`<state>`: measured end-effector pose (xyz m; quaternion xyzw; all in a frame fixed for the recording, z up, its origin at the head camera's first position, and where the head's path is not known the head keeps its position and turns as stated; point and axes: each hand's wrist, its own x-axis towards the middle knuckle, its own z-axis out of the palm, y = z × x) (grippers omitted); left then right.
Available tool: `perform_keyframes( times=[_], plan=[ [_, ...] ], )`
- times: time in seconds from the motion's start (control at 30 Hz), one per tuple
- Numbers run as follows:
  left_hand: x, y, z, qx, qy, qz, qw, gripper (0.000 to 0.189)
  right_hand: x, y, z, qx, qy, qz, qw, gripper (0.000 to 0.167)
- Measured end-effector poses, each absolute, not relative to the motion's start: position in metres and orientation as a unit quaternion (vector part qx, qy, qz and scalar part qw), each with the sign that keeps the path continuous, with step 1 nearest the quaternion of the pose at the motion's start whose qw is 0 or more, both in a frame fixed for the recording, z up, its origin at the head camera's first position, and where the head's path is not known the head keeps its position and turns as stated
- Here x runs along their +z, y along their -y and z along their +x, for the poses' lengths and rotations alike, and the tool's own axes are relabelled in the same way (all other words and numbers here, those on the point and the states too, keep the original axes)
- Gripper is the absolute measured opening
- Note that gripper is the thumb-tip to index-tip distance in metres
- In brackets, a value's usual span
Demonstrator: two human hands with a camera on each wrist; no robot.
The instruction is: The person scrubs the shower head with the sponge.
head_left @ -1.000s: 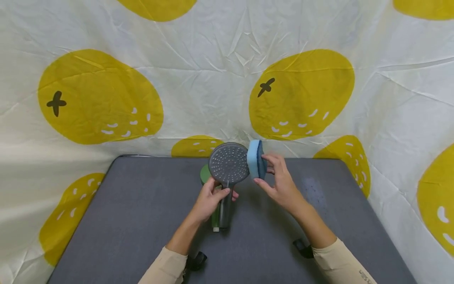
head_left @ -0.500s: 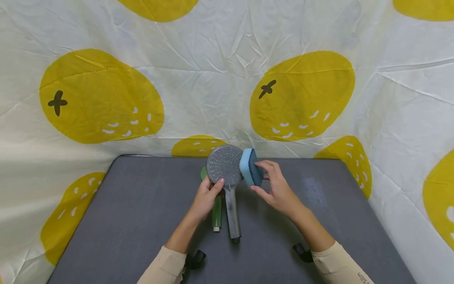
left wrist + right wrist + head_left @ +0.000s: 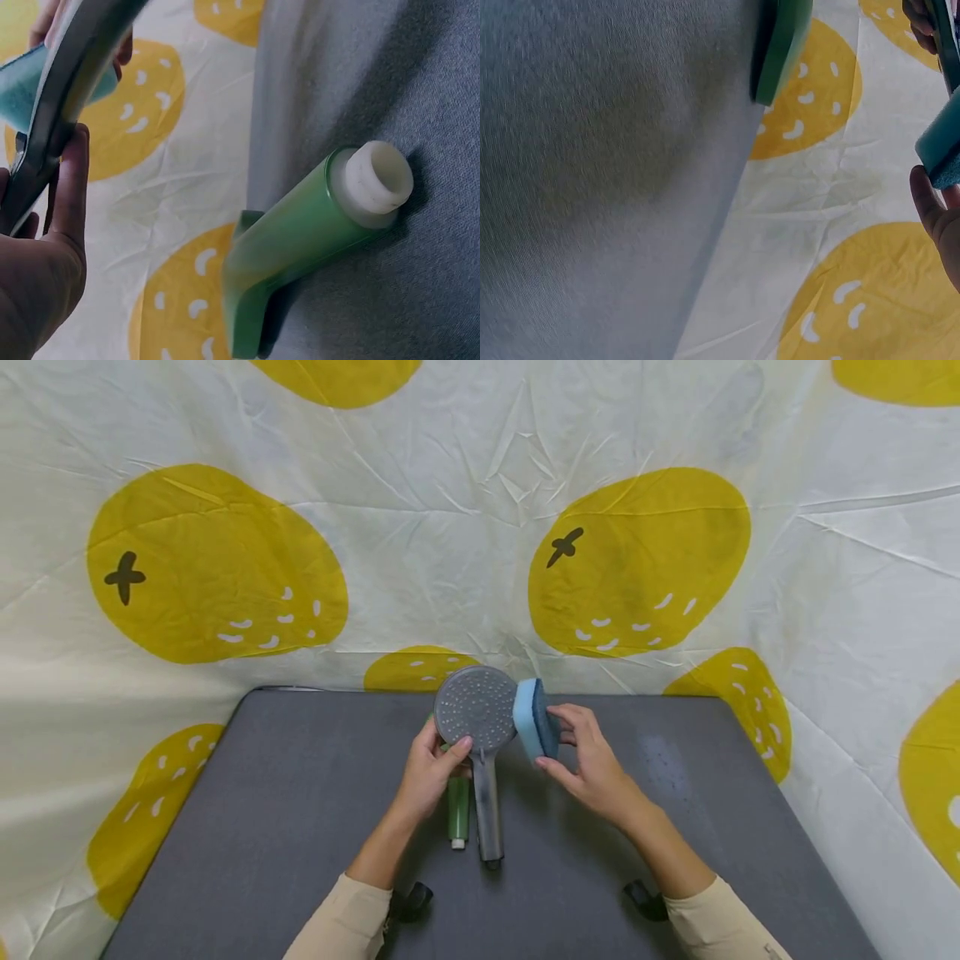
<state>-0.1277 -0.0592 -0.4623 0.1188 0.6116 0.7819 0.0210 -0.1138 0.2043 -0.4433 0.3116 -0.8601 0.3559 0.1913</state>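
In the head view a grey shower head (image 3: 476, 706) is held up, nozzle face toward me, its handle pointing down. My left hand (image 3: 429, 771) grips it at the lower left of its round head, thumb on the front. My right hand (image 3: 592, 768) pinches a light blue sponge (image 3: 528, 718) with a darker blue scouring side. The sponge's light side is at the right rim of the shower head; whether they touch I cannot tell. A green shower head (image 3: 300, 240) with a white threaded end lies on the table behind, mostly hidden in the head view.
The dark grey table (image 3: 315, 793) reaches back to a white cloth (image 3: 435, 568) with yellow fruit prints. A faint damp-looking patch (image 3: 663, 764) marks the table at right. Black straps (image 3: 642, 900) circle both wrists.
The grey shower head has come slightly left and its handle has swung clear of the green one. The left thumb has shifted onto its face. The sponge has moved lower, staying by the rim.
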Motion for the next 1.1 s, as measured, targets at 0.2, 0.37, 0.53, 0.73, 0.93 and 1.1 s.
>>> perform_keyframes(
  times=[0.2,0.37,0.53,0.73,0.93,1.1],
  plan=[
    [-0.460,0.062,-0.132,0.785,-0.609,0.107,0.037,0.055,-0.436,-0.212,-0.115,0.326,0.867,0.315,0.206,0.086],
    [-0.457,0.062,-0.136,0.799,-0.592,0.081,0.062,0.044,-0.432,-0.217,-0.119,0.301,0.867,0.328,0.223,0.085],
    [-0.454,0.065,-0.141,0.776,-0.624,0.080,0.041,0.040,-0.427,-0.219,-0.121,0.294,0.866,0.336,0.224,0.084],
    [-0.449,0.068,-0.148,0.760,-0.642,0.090,0.027,0.046,-0.417,-0.221,-0.125,0.291,0.861,0.346,0.233,0.086],
    [-0.444,0.071,-0.156,0.771,-0.629,0.094,0.030,0.044,-0.407,-0.226,-0.132,0.291,0.848,0.377,0.232,0.074],
    [-0.440,0.074,-0.162,0.775,-0.624,0.101,0.030,0.046,-0.400,-0.234,-0.135,0.267,0.859,0.376,0.223,0.080]
  ],
)
